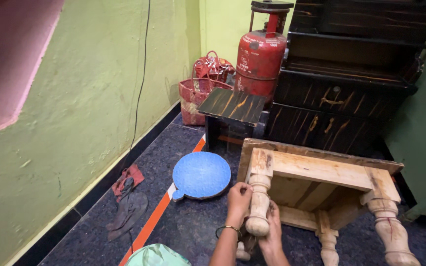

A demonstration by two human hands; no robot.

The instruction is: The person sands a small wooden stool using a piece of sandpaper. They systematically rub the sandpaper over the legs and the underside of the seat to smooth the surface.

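A bare wooden table (321, 172) lies on its side on the dark floor, its turned legs pointing toward me. My left hand (237, 199), with a bangle on the wrist, grips the near-left turned leg (259, 204) from the left. My right hand (273, 231) holds the same leg from below and to the right. Two more turned legs show at the lower right.
A round blue board (201, 175) with a small handle lies left of the table. Behind stand a small dark stool (231, 106), a red gas cylinder (261, 56), a red woven basket (198, 96) and a dark cabinet (351, 74). Cloth rags (128, 197) lie by the green wall.
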